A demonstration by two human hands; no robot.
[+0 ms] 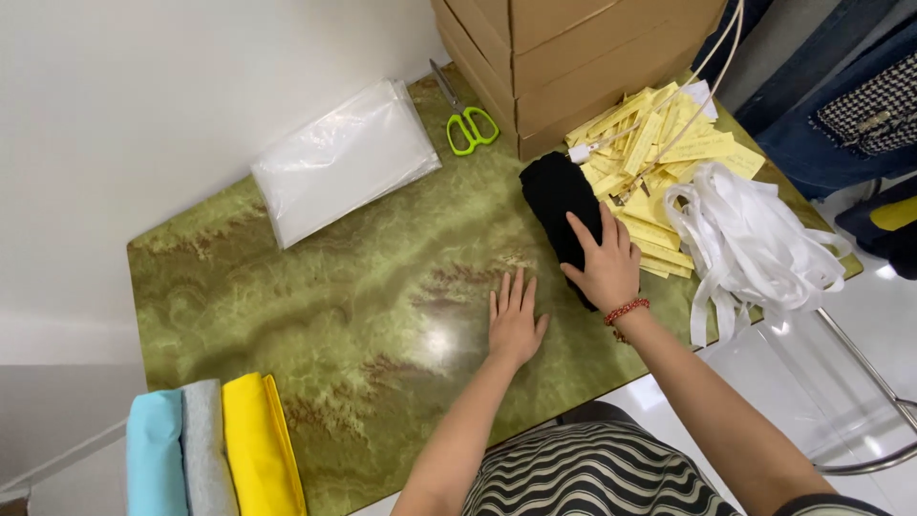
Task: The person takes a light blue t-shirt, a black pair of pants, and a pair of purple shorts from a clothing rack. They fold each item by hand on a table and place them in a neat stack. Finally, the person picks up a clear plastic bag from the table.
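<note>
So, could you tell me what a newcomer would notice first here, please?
The green marbled table fills the view, with the left hand flat on it and the right hand on a black cloth. Yellow strips and white ribbons pile up at the right; green scissors lie by stacked boxes.

The table [315, 315] had a glossy green marbled top. On it lay a stack of clear plastic bags [344, 158], green-handled scissors [466, 122], cardboard boxes [573, 57], a rolled black cloth [559, 205], a heap of yellow paper strips [659, 143] and a tangle of white ribbons [755, 244]. Folded blue, grey and yellow cloths [215, 449] sat at the near left corner. The left hand [514, 323] rested flat on the bare top.
</note>
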